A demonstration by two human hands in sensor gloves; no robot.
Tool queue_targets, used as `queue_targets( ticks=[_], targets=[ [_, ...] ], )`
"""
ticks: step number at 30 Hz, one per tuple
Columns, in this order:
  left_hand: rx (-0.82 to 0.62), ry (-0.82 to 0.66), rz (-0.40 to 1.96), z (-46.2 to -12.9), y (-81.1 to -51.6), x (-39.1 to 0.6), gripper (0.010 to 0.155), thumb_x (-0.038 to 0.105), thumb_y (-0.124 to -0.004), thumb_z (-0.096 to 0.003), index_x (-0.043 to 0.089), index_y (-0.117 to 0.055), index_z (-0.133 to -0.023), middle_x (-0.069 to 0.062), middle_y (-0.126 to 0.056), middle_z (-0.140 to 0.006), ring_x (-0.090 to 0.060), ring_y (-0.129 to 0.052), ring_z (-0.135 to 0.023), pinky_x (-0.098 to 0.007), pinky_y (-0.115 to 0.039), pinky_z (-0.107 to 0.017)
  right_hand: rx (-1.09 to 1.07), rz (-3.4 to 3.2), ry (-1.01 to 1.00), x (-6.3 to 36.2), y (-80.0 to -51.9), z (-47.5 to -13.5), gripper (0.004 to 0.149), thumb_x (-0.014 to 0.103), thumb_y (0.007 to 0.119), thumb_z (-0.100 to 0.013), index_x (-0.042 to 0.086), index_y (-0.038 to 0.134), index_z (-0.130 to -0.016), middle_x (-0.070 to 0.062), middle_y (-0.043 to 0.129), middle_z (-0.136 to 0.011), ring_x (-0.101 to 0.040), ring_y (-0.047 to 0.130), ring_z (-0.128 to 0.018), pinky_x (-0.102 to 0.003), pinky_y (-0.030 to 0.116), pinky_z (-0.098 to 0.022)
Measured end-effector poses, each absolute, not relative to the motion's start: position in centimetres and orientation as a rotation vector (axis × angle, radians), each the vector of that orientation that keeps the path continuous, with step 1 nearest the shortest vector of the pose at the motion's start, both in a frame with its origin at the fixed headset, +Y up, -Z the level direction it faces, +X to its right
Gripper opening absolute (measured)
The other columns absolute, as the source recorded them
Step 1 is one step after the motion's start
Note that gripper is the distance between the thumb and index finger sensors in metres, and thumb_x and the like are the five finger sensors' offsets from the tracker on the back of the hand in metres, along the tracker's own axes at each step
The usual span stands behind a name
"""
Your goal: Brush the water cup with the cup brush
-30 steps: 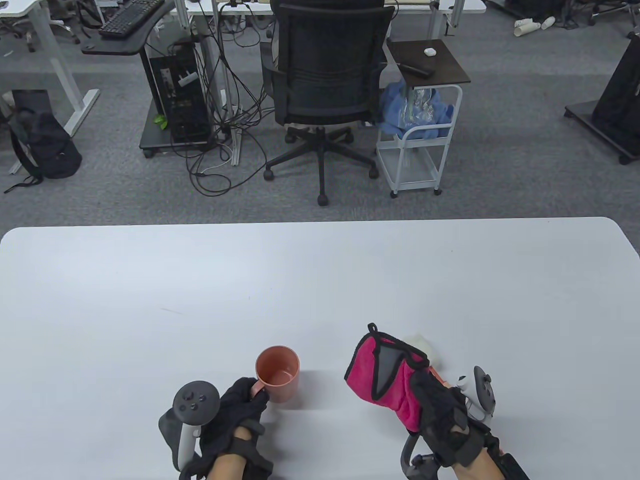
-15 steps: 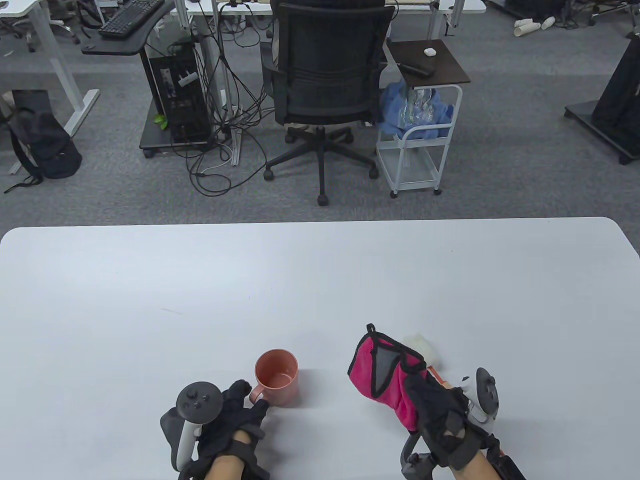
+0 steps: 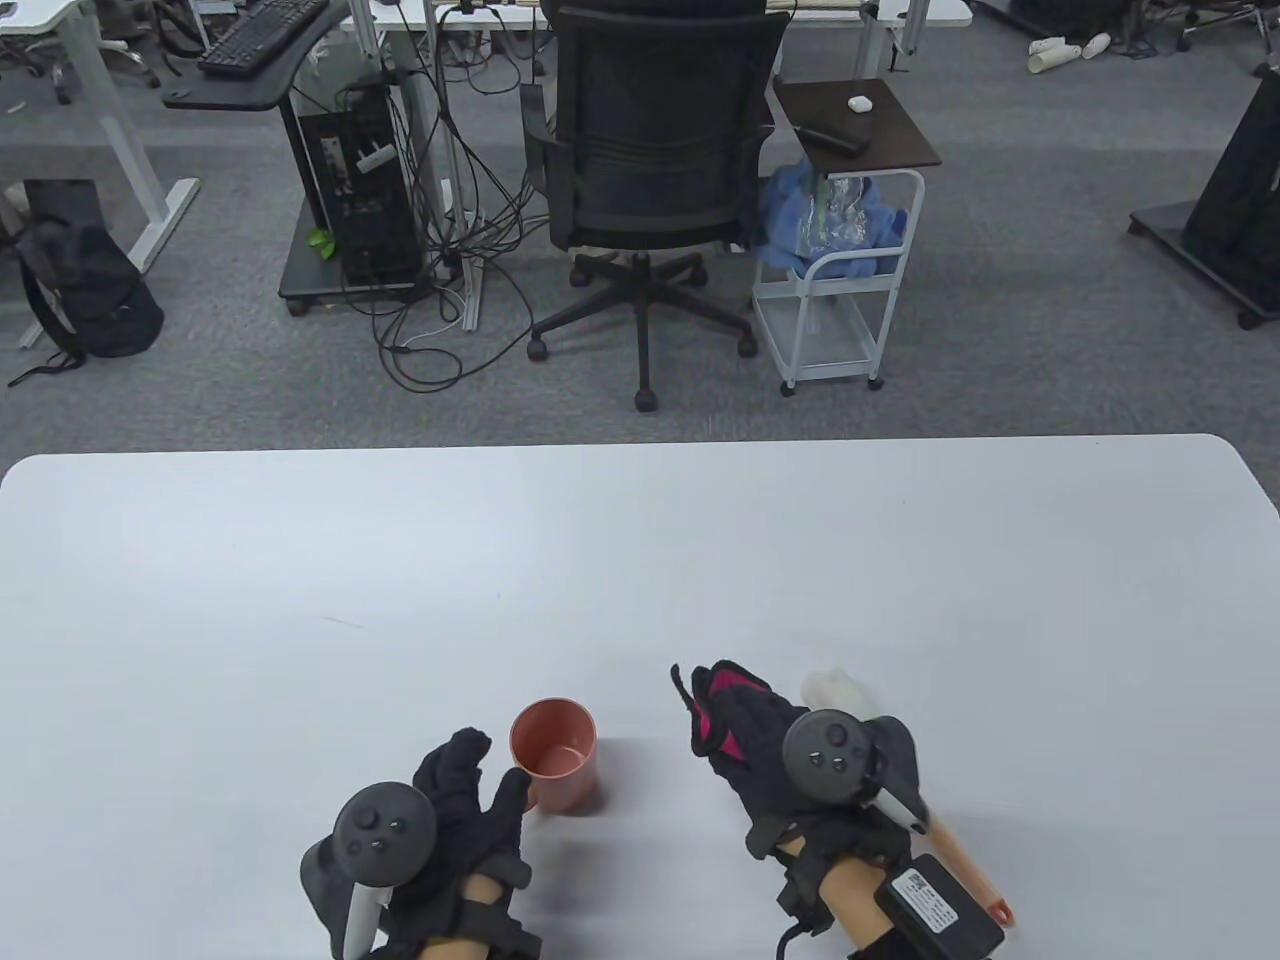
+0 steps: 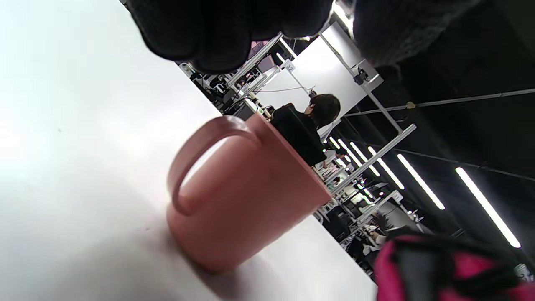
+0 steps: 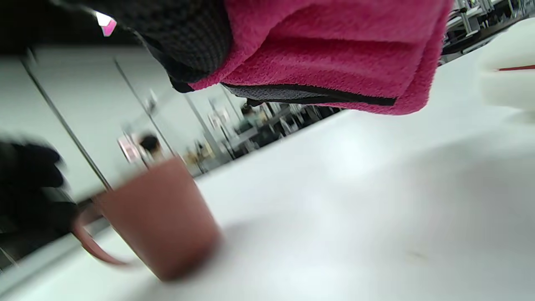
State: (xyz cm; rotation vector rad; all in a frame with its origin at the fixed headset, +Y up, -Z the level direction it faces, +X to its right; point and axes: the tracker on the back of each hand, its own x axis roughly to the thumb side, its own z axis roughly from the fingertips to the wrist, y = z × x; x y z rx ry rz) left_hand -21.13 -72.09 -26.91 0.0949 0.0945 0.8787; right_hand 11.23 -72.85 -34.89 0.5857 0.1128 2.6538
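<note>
The pink water cup [image 3: 555, 755] stands upright on the white table [image 3: 640, 560], its handle toward my left hand [image 3: 490, 765]. That hand is open just left of the cup; in the left wrist view the handle [image 4: 196, 154] is free, with my fingers [image 4: 221, 29] above it. My right hand [image 3: 715, 705] is palm down to the right of the cup and grips a pink cloth [image 5: 334, 54]. The cup brush lies on the table under my right wrist, with its white sponge head [image 3: 835, 690] at the far end and its orange handle [image 3: 965, 865] at the near end.
An office chair [image 3: 650, 180] and a small white cart [image 3: 840, 260] stand on the floor beyond the table's far edge. The cup [image 5: 159, 217] and brush head [image 5: 510, 71] also show in the right wrist view.
My left hand has let go of the cup's handle and opened beside it. My right hand has turned palm down with the cloth bunched under it, uncovering the brush handle.
</note>
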Motion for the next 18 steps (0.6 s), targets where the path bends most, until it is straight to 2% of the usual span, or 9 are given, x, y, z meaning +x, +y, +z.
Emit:
queue_targets(
  ticks=[5,7,9,11,14,18],
  targets=[
    [0.107,0.066,0.843,-26.7,-71.8,-20.8,0.065,0.047,-0.071,-0.0467,0.019,-0.046,-0.1,-0.012,-0.047,-0.099,-0.04,-0.071,-0.086,-0.051,-0.066,-0.064,0.601,2.837,0.301,8.8,-74.9,-36.0,0.061,0.038,0.07,-0.057,0.02,0.048,-0.111,-0.018,0.039,-0.117,-0.045,0.038,-0.108,-0.06,0.032,-0.078],
    [0.111,0.059,0.836,-26.7,-71.7,-20.7,0.065,0.047,-0.071,-0.0468,0.019,-0.046,-0.1,-0.012,-0.047,-0.099,-0.04,-0.071,-0.086,-0.051,-0.066,-0.064,0.593,2.923,0.424,8.2,-75.7,-36.1,0.063,0.039,0.069,-0.058,0.022,0.042,-0.112,-0.014,0.026,-0.119,-0.041,0.025,-0.111,-0.059,0.024,-0.079],
    [0.111,0.053,0.839,-26.7,-71.7,-20.6,0.065,0.047,-0.071,-0.0469,0.019,-0.046,-0.1,-0.012,-0.046,-0.1,-0.04,-0.07,-0.087,-0.051,-0.066,-0.064,0.573,2.975,0.527,8.1,-76.4,-36.1,0.069,0.045,0.069,-0.057,0.027,0.033,-0.113,-0.009,0.013,-0.118,-0.036,0.011,-0.111,-0.058,0.016,-0.079],
    [0.11,0.045,0.837,-26.6,-71.8,-20.5,0.065,0.046,-0.071,-0.0469,0.019,-0.047,-0.1,-0.012,-0.046,-0.101,-0.04,-0.07,-0.087,-0.052,-0.066,-0.064,0.546,2.978,0.597,8.3,-77.1,-36.0,0.078,0.056,0.069,-0.053,0.031,0.025,-0.112,-0.007,0.004,-0.117,-0.035,0.002,-0.109,-0.058,0.011,-0.078],
    [0.121,0.013,0.795,-26.6,-71.5,-20.2,0.064,0.047,-0.072,-0.0467,0.019,-0.049,-0.099,-0.013,-0.048,-0.1,-0.04,-0.071,-0.086,-0.052,-0.066,-0.063,0.485,2.933,0.617,9.2,-76.9,-35.8,0.087,0.068,0.064,-0.046,0.035,0.013,-0.109,-0.006,-0.006,-0.114,-0.034,-0.005,-0.107,-0.06,0.007,-0.077],
    [0.127,-0.087,0.699,-26.6,-71.2,-19.1,0.06,0.047,-0.072,-0.047,0.019,-0.057,-0.098,-0.013,-0.054,-0.101,-0.043,-0.071,-0.087,-0.054,-0.064,-0.064,0.388,2.729,0.479,12.1,-74.5,-34.8,0.087,0.069,0.062,-0.044,0.036,0.014,-0.108,-0.007,-0.006,-0.113,-0.034,-0.004,-0.107,-0.06,0.008,-0.076]
  ],
)
